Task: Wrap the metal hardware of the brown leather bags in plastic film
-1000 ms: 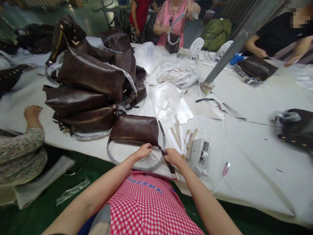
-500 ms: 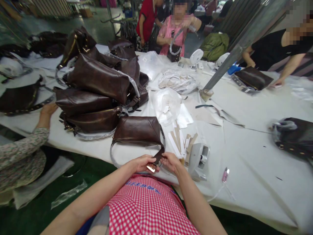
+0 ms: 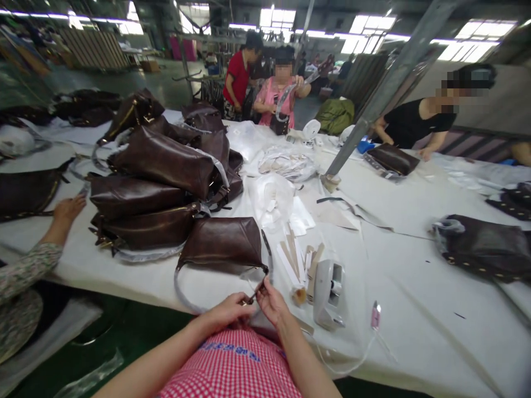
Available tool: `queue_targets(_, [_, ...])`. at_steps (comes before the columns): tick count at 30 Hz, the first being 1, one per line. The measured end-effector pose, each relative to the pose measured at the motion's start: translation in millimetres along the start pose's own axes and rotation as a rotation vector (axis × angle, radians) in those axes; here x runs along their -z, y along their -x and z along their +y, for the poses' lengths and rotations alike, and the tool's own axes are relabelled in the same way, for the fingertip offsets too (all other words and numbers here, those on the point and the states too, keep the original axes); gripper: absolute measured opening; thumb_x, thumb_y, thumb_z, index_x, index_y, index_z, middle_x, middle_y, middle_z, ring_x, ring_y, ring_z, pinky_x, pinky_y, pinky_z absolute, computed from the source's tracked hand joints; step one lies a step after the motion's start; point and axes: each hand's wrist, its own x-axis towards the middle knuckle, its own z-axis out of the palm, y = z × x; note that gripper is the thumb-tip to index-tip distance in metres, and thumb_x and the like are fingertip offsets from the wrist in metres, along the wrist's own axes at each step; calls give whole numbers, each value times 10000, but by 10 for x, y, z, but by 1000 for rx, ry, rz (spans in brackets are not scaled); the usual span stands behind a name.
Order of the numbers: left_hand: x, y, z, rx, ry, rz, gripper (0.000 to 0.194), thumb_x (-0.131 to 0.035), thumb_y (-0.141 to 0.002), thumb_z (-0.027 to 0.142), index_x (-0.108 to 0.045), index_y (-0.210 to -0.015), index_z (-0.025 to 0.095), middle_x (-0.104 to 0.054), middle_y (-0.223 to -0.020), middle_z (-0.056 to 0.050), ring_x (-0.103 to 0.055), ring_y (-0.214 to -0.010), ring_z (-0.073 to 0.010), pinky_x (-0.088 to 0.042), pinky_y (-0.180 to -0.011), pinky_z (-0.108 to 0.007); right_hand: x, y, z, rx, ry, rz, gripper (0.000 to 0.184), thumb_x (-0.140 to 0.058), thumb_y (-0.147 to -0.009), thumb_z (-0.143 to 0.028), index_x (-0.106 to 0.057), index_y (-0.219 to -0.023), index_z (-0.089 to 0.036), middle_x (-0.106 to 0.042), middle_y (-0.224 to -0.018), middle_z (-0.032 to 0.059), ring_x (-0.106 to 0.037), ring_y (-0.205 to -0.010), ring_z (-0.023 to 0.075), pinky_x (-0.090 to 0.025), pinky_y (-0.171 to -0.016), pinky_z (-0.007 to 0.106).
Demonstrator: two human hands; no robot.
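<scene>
A dark brown leather handbag (image 3: 222, 242) lies on the table edge in front of me. Its strap (image 3: 258, 288) runs from the bag's right corner down between my hands. My left hand (image 3: 232, 309) is closed on the strap's lower end, near a small metal buckle that its fingers mostly hide. With fingertips and thumb, my right hand (image 3: 271, 303) pinches the same strap slightly higher. A wrapped handle (image 3: 177, 284) loops down from the bag's left side, passing behind my left hand.
Brown handbags (image 3: 161, 160) are piled at left. Right of my hands stand a tape dispenser (image 3: 329, 293), card strips (image 3: 294, 257) and a small pink-handled tool (image 3: 375, 316). A slanted metal post (image 3: 365, 124) rises from the table. Another person's hand (image 3: 69, 210) rests at left; co-workers stand across.
My left hand moved down and took the strap's buckle end; my right hand stayed on the strap. The strap is now turned edge-on. My view tilted up, showing more of the room.
</scene>
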Motion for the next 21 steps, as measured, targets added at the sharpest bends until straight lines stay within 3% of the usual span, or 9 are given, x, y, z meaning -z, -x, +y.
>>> queue_targets(3, [46, 76, 89, -222, -399, 238, 161, -600, -738, 316, -498, -738, 191, -574, -669, 7, -564, -684, -170, -383, -611, -251, -119, -31, -10, 42, -8, 20, 303, -850, -618, -368, -613, -701, -199, -648, -642, -28, -602, -559, 97, -525, -511, 188])
queue_targets(5, [63, 84, 120, -240, -448, 286, 113, -530, -772, 273, -450, -732, 204, -573, -657, 5, -566, -651, -163, -387, -603, -252, -186, -3, -31, 60, -5, 10, 323, -859, -598, -374, -605, -689, -197, -643, -646, -26, -602, -566, 97, -527, -524, 192])
queue_targets(9, [72, 31, 146, -68, -140, 118, 84, -429, -798, 247, -378, -859, 222, -602, -668, 7, -585, -547, -146, -402, -513, -229, -232, 145, -88, 78, 56, -99, 407, -900, -516, -278, -621, -802, -200, -668, -719, -23, -621, -627, 107, -493, -554, 199])
queue_targets(12, [100, 26, 206, -105, -131, -27, 144, -418, -815, 265, -351, -939, 233, -634, -708, 2, -614, -573, -152, -426, -520, -226, -173, 246, -89, 20, 185, -254, 461, -878, -556, -309, -613, -920, -215, -693, -808, -4, -623, -643, 115, -401, -498, 178])
queue_targets(14, [146, 55, 298, -218, -400, -55, 164, -441, -826, 263, -369, -971, 237, -652, -760, -5, -626, -624, -158, -445, -564, -235, -121, 265, -52, -47, 188, -294, 414, -846, -601, -400, -602, -866, -195, -679, -742, -2, -588, -559, 99, -351, -465, 173])
queue_targets(18, [256, 41, 689, -344, -1224, -95, 196, -592, -783, 312, -497, -928, 221, -688, -867, -31, -643, -851, -231, -468, -749, -295, -95, 201, 68, -47, 97, -202, 481, -842, -572, -485, -583, -836, -177, -613, -583, -30, -555, -465, 92, -348, -448, 171])
queue_targets(21, [245, -243, 1147, -444, -1479, -93, 224, -458, -896, 366, -572, -801, 197, -690, -831, -52, -650, -841, -240, -474, -780, -325, -128, 133, 146, 7, 94, -184, 523, -832, -564, -522, -606, -872, -165, -624, -597, -4, -591, -490, 134, -346, -421, 181])
